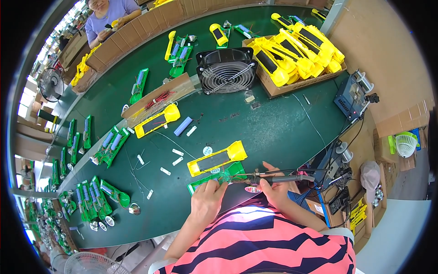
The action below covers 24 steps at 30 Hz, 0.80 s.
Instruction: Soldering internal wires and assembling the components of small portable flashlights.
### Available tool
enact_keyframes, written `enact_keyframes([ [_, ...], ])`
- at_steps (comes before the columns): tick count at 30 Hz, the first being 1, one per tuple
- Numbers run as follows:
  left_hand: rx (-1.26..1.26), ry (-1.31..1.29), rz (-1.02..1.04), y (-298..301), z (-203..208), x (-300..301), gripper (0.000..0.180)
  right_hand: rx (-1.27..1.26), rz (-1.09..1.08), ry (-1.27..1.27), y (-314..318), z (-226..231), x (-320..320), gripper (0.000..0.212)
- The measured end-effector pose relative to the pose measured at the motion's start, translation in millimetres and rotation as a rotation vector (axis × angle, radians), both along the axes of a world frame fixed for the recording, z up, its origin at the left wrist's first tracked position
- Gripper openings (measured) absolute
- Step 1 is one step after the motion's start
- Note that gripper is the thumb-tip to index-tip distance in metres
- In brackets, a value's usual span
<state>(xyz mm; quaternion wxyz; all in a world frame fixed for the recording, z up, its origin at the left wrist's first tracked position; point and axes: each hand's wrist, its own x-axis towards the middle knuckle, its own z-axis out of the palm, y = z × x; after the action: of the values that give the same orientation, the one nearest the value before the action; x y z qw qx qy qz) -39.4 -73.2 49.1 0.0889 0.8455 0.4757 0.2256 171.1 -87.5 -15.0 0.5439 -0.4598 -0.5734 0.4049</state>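
In front of me a green plastic housing [237, 169] lies on the table, with a yellow cover bearing a dark panel [214, 159] just beyond it. My left hand [207, 201] rests at the housing, fingertips pinched together; what they hold is hidden. My right hand [275, 188] is closed around a soldering iron [292, 178] with a thin feed tube along it. The iron's tip meets the housing beside my left fingertips. A round shiny reflector [252, 189] shows below the iron.
A metal-guarded fan [226, 75] stands ahead, beside a cardboard box [292, 86] of yellow covers. Green housings with blue cells [93, 198] lie left. A blue soldering unit [349, 100] and solder spool [344, 153] stand right. A co-worker [107, 20] sits across the table.
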Motion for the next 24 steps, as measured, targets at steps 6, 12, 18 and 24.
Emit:
enact_keyframes([
  [6,-0.003,-0.003,0.0,-0.9,0.9,0.6,0.021,-0.176,-0.117,0.233,-2.2,16.2,-4.3,0.016],
  [12,-0.009,0.011,0.012,0.2,0.3,3.3,0.022,-0.186,-0.13,0.313,5.1,26.6,0.6,0.02],
  [18,0.067,-0.18,0.299,2.8,-5.1,-5.3,0.026,-0.074,-0.228,0.296,9.1,25.5,8.6,0.023],
  [24,-0.129,-0.016,0.454,50.2,-20.6,-33.2,0.026,-0.006,-0.292,0.282,11.2,11.5,28.9,0.034],
])
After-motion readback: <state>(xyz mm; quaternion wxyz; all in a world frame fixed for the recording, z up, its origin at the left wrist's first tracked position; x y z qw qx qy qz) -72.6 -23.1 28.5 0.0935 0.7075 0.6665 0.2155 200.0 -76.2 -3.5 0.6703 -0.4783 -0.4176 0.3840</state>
